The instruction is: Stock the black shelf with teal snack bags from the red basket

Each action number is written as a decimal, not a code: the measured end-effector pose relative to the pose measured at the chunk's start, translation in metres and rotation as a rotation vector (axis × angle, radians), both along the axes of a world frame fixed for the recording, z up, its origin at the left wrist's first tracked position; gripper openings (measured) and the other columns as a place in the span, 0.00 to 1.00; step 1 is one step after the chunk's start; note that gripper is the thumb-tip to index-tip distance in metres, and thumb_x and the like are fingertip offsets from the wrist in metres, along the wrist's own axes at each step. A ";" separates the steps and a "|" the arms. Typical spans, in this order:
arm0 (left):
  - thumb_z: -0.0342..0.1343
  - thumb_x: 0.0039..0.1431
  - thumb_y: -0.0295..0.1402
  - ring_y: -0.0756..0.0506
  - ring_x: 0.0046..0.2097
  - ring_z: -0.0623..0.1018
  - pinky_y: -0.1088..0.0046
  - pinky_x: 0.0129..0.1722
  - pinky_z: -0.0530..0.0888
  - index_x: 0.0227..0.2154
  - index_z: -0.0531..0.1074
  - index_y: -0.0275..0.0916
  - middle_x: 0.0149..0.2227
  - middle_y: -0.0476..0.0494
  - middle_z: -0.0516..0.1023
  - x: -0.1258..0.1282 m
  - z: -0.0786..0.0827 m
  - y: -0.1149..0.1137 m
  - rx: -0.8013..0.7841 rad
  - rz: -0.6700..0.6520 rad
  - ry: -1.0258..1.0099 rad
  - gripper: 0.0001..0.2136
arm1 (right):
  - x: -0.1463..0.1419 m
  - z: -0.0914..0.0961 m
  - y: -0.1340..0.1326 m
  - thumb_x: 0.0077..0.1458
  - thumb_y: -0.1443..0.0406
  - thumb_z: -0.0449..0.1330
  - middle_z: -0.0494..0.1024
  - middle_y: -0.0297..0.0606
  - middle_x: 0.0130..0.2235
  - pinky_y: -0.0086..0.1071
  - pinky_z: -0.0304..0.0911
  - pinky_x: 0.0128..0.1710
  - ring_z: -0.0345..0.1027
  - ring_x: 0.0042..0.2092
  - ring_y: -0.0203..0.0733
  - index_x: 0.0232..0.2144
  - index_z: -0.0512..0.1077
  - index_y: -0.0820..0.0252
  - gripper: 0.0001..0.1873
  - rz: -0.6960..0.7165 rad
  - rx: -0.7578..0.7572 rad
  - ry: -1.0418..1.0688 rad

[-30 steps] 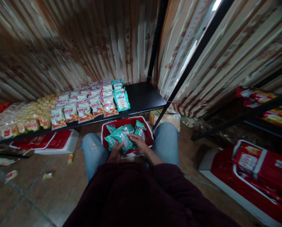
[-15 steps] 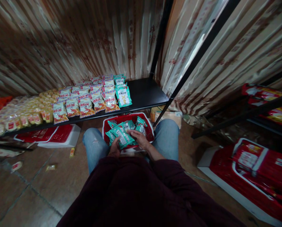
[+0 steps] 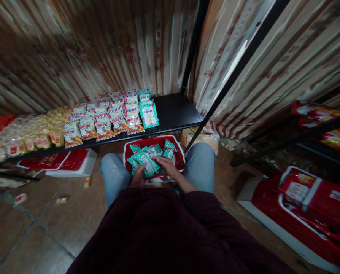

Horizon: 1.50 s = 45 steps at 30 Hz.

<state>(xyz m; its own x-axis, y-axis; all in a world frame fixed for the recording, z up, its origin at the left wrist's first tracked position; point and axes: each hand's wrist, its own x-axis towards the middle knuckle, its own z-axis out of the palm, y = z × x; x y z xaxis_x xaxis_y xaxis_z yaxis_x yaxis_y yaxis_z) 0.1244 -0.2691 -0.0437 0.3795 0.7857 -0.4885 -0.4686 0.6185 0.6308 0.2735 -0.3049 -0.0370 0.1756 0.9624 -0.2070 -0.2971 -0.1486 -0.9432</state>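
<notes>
A red basket point(image 3: 178, 155) sits between my knees, filled with several teal snack packets. My left hand point(image 3: 138, 179) grips the near end of a stack of teal packets point(image 3: 145, 161) held over the basket. My right hand point(image 3: 167, 167) rests on the same stack from the right, fingers curled on it. Ahead, a low black shelf point(image 3: 172, 114) carries rows of red-and-white snack bags point(image 3: 103, 127) and a couple of teal bags point(image 3: 148, 115) at the right end of the rows.
Yellow packets point(image 3: 24, 137) fill the shelf's left part. A red-and-white box point(image 3: 58, 163) lies under the shelf. Another red box point(image 3: 309, 205) with red packages lies on the floor at right. Black shelf posts point(image 3: 229, 72) rise ahead. Small packets are scattered on the tiled floor.
The view has shifted slightly. Both hands stay on the teal packets over the basket, with the stack adjusted a little.
</notes>
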 end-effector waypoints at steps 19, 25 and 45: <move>0.54 0.54 0.29 0.44 0.39 0.80 0.66 0.41 0.77 0.45 0.71 0.34 0.37 0.42 0.80 -0.001 -0.021 0.010 -0.096 0.124 0.090 0.15 | 0.002 -0.006 0.002 0.40 0.52 0.67 0.80 0.35 0.33 0.29 0.57 0.29 0.66 0.31 0.35 0.34 0.80 0.57 0.20 -0.072 -0.054 0.080; 0.59 0.49 0.28 0.42 0.45 0.78 0.64 0.47 0.73 0.46 0.70 0.37 0.39 0.42 0.79 -0.003 -0.021 0.008 0.069 0.138 0.166 0.18 | 0.002 -0.004 -0.001 0.41 0.52 0.67 0.81 0.38 0.40 0.30 0.60 0.34 0.71 0.41 0.42 0.35 0.80 0.55 0.19 0.017 -0.072 0.142; 0.59 0.51 0.31 0.48 0.40 0.77 0.72 0.40 0.73 0.46 0.68 0.45 0.39 0.46 0.77 -0.013 0.000 0.005 -0.016 -0.033 0.109 0.18 | 0.003 -0.006 -0.001 0.39 0.52 0.68 0.78 0.33 0.46 0.38 0.62 0.50 0.68 0.47 0.43 0.39 0.79 0.50 0.22 0.000 -0.069 0.136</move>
